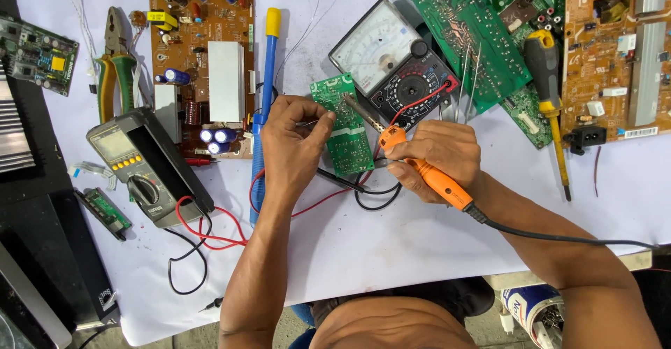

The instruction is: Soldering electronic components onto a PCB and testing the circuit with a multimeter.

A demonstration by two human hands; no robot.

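head view: small green circuit board (342,122), upright betw. both hands

At the centre of the white-covered table (391,251), the right hand (437,157) grips an orange soldering iron (426,171), its metal tip slanting toward 11 o'clock onto a small green circuit board (342,122). The left hand (293,143), at 9 o'clock of that board, pinches a thin wire against its edge. An analog multimeter (395,59) lies at 1 o'clock of the board, touching it. A blue desoldering pump (265,83) lies just beside the left hand. A digital multimeter (143,167) rests well apart at 9 o'clock, with pliers (114,62) at its 12 o'clock.
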